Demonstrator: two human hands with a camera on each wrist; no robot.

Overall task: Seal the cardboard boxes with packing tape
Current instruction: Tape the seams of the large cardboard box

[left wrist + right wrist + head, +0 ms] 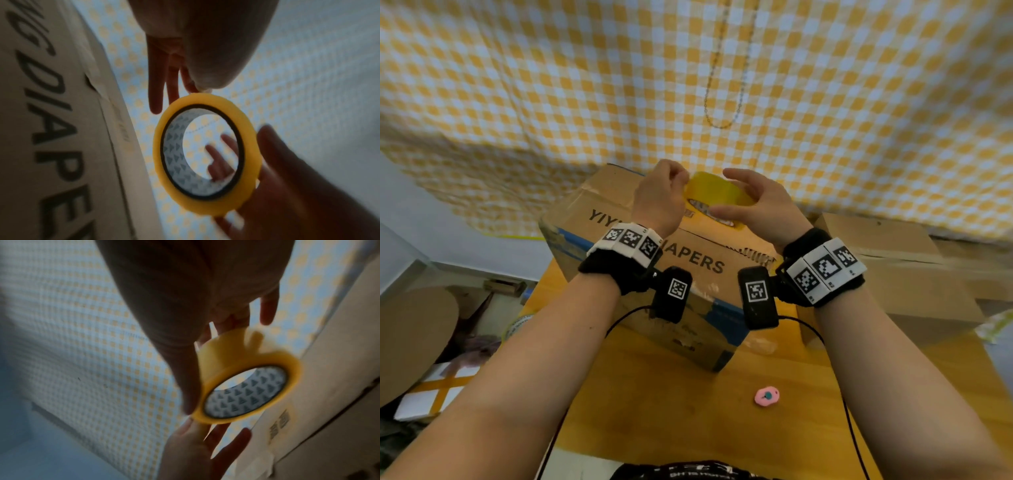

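Observation:
A yellow packing tape roll [717,192] hangs in the air between both hands, above the cardboard box [616,219] printed with "DIAPERS". My left hand [678,181] pinches the roll's left rim between thumb and forefinger [197,87], with the other fingers straighter. My right hand [736,197] holds the roll's right side, thumb [189,382] along the near face and fingers behind it. The patterned core [176,154] faces the left wrist camera. The box's top flaps lie closed, with a torn perforated edge [753,255] on the right.
The box stands on a yellow wooden table [654,394]. A small pink object [767,396] lies on the table near me. More cardboard boxes [893,267] sit at the right. A yellow checked cloth [825,102] hangs behind. Cardboard and clutter [414,342] lie left of the table.

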